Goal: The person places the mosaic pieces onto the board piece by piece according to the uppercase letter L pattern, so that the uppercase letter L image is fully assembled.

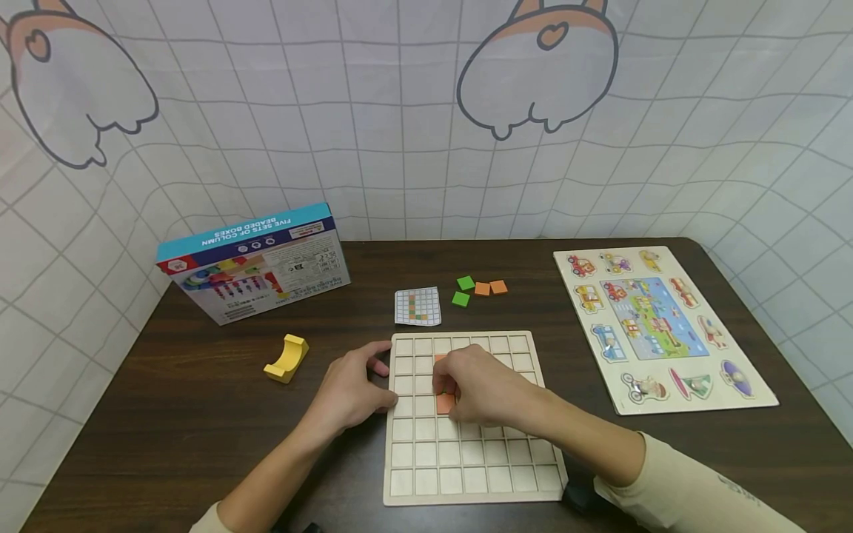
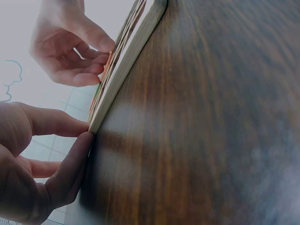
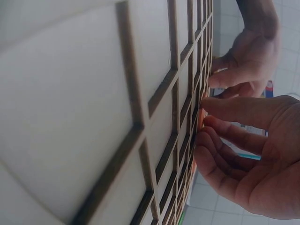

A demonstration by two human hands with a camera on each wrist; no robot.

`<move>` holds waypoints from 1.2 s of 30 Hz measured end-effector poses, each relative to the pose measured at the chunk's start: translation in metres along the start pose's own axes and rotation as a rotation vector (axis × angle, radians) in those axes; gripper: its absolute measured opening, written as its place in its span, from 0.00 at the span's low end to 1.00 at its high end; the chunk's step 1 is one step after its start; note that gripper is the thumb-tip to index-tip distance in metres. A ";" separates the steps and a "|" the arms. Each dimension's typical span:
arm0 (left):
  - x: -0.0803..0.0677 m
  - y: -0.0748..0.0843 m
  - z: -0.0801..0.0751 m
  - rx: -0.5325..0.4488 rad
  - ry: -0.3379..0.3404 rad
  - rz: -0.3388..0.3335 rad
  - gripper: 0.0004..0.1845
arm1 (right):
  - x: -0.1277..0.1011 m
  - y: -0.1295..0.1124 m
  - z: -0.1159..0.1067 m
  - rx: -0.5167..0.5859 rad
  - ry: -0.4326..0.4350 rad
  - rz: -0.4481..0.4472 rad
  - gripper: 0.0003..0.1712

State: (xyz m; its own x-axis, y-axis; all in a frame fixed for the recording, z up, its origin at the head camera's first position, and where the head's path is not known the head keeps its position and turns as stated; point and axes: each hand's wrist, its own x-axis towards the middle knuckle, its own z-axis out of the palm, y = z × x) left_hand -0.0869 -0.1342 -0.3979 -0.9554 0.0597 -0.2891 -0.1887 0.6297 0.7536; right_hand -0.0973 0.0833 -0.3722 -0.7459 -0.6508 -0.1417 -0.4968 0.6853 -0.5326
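A wooden grid board lies on the dark table. My right hand reaches over it and pinches an orange tile down in a cell near the board's left middle. In the right wrist view my fingertips close on that tile against the board. A second orange tile sits two cells farther back, partly hidden by the hand. My left hand rests against the board's left edge. Its thumb and a finger touch that edge.
Two green tiles and two orange tiles lie loose behind the board, beside a small pattern card. At the back left there is a toy box, and a yellow arch block lies in front of it. A vehicle peg puzzle fills the right side.
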 end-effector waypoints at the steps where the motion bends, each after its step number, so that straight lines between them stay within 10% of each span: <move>1: 0.000 0.000 0.000 0.001 0.000 0.000 0.43 | 0.000 0.000 0.000 0.000 0.002 0.000 0.13; 36: 0.000 0.001 0.000 0.008 0.000 -0.016 0.44 | -0.004 0.014 -0.012 0.081 0.028 0.016 0.11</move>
State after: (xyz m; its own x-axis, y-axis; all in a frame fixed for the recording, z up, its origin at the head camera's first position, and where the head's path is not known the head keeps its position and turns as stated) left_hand -0.0870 -0.1335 -0.3977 -0.9524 0.0497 -0.3008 -0.2018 0.6367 0.7442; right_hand -0.1065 0.0993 -0.3689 -0.7661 -0.6298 -0.1281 -0.4480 0.6662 -0.5962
